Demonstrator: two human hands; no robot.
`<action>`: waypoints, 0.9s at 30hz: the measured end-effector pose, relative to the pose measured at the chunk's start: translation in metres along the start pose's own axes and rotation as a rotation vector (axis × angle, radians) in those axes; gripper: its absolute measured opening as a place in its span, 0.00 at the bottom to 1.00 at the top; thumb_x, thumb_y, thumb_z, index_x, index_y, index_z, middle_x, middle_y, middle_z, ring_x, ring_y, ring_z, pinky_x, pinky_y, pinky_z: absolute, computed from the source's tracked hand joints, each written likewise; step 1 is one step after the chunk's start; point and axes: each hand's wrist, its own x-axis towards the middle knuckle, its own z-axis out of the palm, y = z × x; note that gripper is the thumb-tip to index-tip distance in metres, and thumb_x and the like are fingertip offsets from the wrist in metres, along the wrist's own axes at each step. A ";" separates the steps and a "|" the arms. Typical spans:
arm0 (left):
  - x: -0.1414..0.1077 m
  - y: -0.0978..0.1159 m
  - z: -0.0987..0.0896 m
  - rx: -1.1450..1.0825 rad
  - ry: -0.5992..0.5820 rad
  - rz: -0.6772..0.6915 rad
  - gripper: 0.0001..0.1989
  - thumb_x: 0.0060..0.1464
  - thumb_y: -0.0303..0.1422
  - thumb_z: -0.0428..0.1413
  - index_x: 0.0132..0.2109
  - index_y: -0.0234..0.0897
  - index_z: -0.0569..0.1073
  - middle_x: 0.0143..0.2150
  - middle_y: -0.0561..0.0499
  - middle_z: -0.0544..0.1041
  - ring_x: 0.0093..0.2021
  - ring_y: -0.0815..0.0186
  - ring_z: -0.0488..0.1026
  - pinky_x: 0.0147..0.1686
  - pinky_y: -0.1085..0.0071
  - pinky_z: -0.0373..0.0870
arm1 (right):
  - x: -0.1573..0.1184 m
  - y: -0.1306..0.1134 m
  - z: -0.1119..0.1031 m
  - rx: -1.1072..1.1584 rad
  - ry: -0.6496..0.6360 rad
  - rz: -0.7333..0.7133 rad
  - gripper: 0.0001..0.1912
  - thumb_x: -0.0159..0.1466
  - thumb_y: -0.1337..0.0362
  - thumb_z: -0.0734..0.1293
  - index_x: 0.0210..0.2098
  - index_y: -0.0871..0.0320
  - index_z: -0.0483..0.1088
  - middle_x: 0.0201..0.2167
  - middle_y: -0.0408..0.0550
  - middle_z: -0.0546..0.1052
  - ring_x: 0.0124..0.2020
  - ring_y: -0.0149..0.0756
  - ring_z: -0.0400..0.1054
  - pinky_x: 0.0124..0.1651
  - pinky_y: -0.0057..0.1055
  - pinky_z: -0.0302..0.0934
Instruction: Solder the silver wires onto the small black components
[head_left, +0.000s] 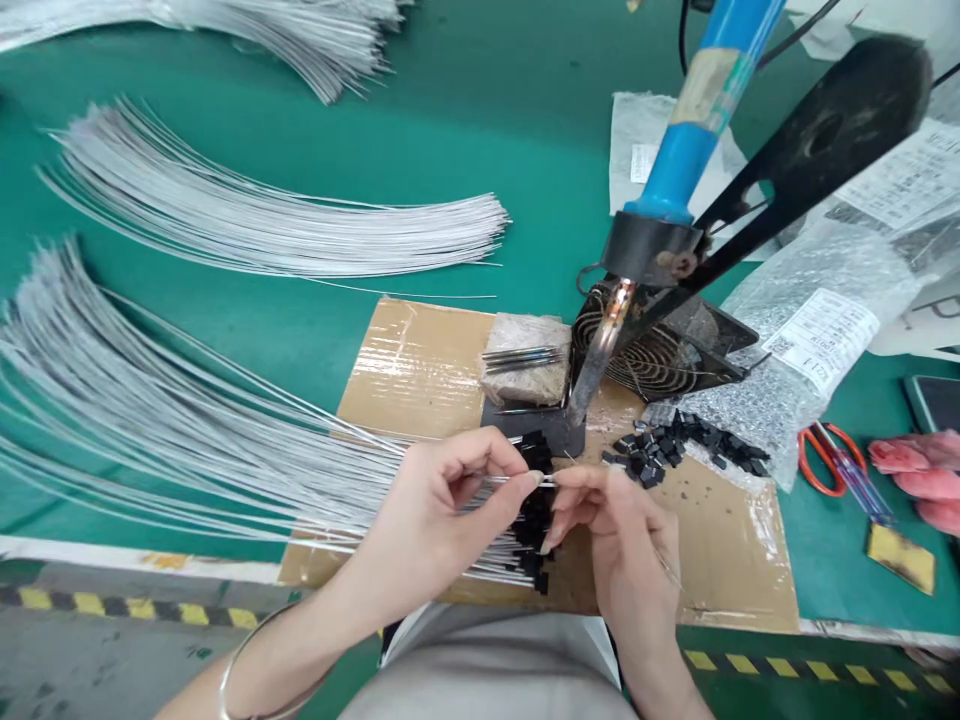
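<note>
My left hand (457,510) pinches a thin grey wire near its end, thumb and index finger pressed together. My right hand (626,520) meets it from the right, its thumb and fingers closed around the wire's tip; a thin strand shows by its palm. Beneath both hands lies a bundle of grey wires (247,440) with black connectors (534,520) on their right ends. A soldering iron with a blue handle (679,165) hangs in a black holder above, its metal barrel pointing down just beyond the fingertips.
Cardboard (720,560) covers the bench's front. Beyond the hands are a block with metal rods (525,385), a fan (645,345) and loose black connectors (652,455). Red scissors (821,465), a yellow sponge (900,558) and bubble wrap (840,270) lie right; another wire bundle (300,225) lies back left.
</note>
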 end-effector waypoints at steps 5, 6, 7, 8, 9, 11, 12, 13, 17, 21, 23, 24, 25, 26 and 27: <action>-0.002 0.000 0.002 -0.026 -0.002 0.003 0.07 0.57 0.31 0.60 0.29 0.40 0.77 0.23 0.53 0.78 0.22 0.69 0.68 0.20 0.72 0.60 | -0.005 -0.004 0.014 0.023 0.056 0.117 0.07 0.66 0.57 0.75 0.38 0.51 0.85 0.28 0.44 0.84 0.24 0.31 0.76 0.28 0.26 0.76; -0.002 -0.001 0.002 -0.028 0.008 0.009 0.07 0.57 0.31 0.60 0.30 0.41 0.78 0.24 0.53 0.78 0.23 0.68 0.69 0.20 0.72 0.61 | -0.005 -0.005 0.015 0.042 0.065 0.146 0.06 0.65 0.57 0.75 0.37 0.51 0.85 0.28 0.43 0.84 0.24 0.30 0.75 0.28 0.26 0.76; -0.003 -0.001 0.003 -0.024 0.020 0.012 0.07 0.57 0.31 0.60 0.30 0.41 0.79 0.24 0.53 0.79 0.23 0.68 0.69 0.21 0.71 0.62 | -0.005 -0.007 0.016 0.059 0.065 0.168 0.06 0.64 0.57 0.76 0.37 0.50 0.85 0.27 0.42 0.83 0.24 0.29 0.75 0.28 0.26 0.77; -0.003 -0.001 0.003 -0.019 0.032 0.017 0.07 0.57 0.31 0.61 0.30 0.42 0.79 0.24 0.53 0.79 0.23 0.67 0.69 0.21 0.71 0.62 | -0.005 -0.008 0.017 0.075 0.058 0.180 0.06 0.64 0.57 0.76 0.37 0.50 0.85 0.27 0.42 0.83 0.23 0.29 0.75 0.28 0.26 0.76; -0.004 -0.001 0.004 -0.013 0.042 0.023 0.07 0.57 0.31 0.61 0.31 0.42 0.80 0.24 0.53 0.78 0.23 0.67 0.68 0.20 0.70 0.61 | -0.005 -0.008 0.017 0.088 0.052 0.189 0.06 0.63 0.57 0.77 0.37 0.50 0.85 0.27 0.42 0.83 0.24 0.29 0.75 0.28 0.26 0.77; -0.005 -0.001 0.004 -0.010 0.053 0.037 0.07 0.58 0.30 0.61 0.31 0.43 0.80 0.24 0.54 0.78 0.22 0.68 0.68 0.19 0.70 0.59 | -0.005 -0.007 0.015 0.105 0.041 0.185 0.06 0.63 0.58 0.77 0.37 0.51 0.85 0.27 0.42 0.83 0.24 0.29 0.76 0.28 0.25 0.76; -0.006 -0.001 0.005 -0.011 0.056 0.043 0.07 0.58 0.30 0.61 0.31 0.43 0.80 0.24 0.55 0.78 0.22 0.68 0.68 0.19 0.71 0.58 | -0.004 -0.005 0.014 0.106 0.031 0.169 0.05 0.63 0.58 0.77 0.38 0.51 0.85 0.27 0.42 0.83 0.23 0.29 0.76 0.27 0.25 0.76; -0.006 0.000 0.005 -0.011 0.058 0.048 0.08 0.58 0.30 0.61 0.31 0.43 0.80 0.24 0.55 0.79 0.22 0.69 0.68 0.19 0.71 0.57 | -0.004 -0.003 0.013 0.105 0.018 0.146 0.05 0.64 0.59 0.76 0.38 0.52 0.85 0.27 0.43 0.83 0.23 0.30 0.76 0.26 0.24 0.76; -0.008 0.001 0.007 0.009 0.057 0.056 0.08 0.59 0.30 0.61 0.31 0.44 0.80 0.24 0.56 0.79 0.22 0.69 0.67 0.19 0.71 0.58 | -0.002 0.002 0.010 0.102 -0.010 0.100 0.03 0.66 0.62 0.75 0.38 0.52 0.85 0.27 0.42 0.84 0.22 0.28 0.76 0.25 0.22 0.75; -0.011 -0.002 0.009 0.102 0.074 0.058 0.08 0.60 0.32 0.60 0.32 0.43 0.79 0.23 0.55 0.77 0.21 0.68 0.64 0.19 0.70 0.58 | -0.002 0.001 0.010 0.106 0.001 0.131 0.04 0.65 0.61 0.76 0.37 0.53 0.85 0.27 0.43 0.83 0.21 0.28 0.75 0.25 0.23 0.76; -0.012 -0.004 0.009 0.155 0.081 0.063 0.08 0.60 0.33 0.59 0.32 0.42 0.79 0.24 0.54 0.77 0.21 0.68 0.65 0.19 0.69 0.58 | -0.002 0.000 0.011 0.128 -0.004 0.149 0.04 0.66 0.61 0.75 0.37 0.52 0.85 0.27 0.42 0.83 0.22 0.27 0.75 0.26 0.21 0.76; -0.012 -0.005 0.010 0.178 0.081 0.065 0.08 0.61 0.34 0.59 0.32 0.42 0.78 0.24 0.54 0.77 0.21 0.67 0.66 0.19 0.70 0.59 | -0.002 0.000 0.011 0.144 -0.010 0.158 0.03 0.66 0.62 0.75 0.37 0.52 0.85 0.27 0.41 0.83 0.22 0.26 0.75 0.27 0.20 0.75; -0.012 -0.006 0.010 0.196 0.081 0.072 0.09 0.61 0.34 0.58 0.32 0.42 0.78 0.24 0.54 0.77 0.21 0.67 0.66 0.20 0.70 0.59 | -0.002 0.000 0.011 0.159 -0.018 0.167 0.03 0.66 0.62 0.75 0.37 0.51 0.85 0.28 0.40 0.83 0.23 0.24 0.75 0.27 0.18 0.75; -0.013 -0.006 0.010 0.211 0.080 0.082 0.09 0.62 0.34 0.58 0.32 0.42 0.78 0.23 0.54 0.76 0.21 0.68 0.65 0.19 0.70 0.59 | -0.002 0.000 0.011 0.173 -0.024 0.171 0.03 0.66 0.63 0.75 0.37 0.51 0.85 0.28 0.40 0.83 0.23 0.23 0.75 0.27 0.17 0.74; -0.013 -0.006 0.010 0.222 0.078 0.089 0.09 0.62 0.34 0.58 0.32 0.41 0.77 0.23 0.55 0.76 0.20 0.69 0.64 0.19 0.71 0.59 | -0.002 0.000 0.011 0.183 -0.025 0.177 0.03 0.66 0.63 0.75 0.37 0.51 0.85 0.27 0.40 0.83 0.23 0.23 0.75 0.27 0.16 0.74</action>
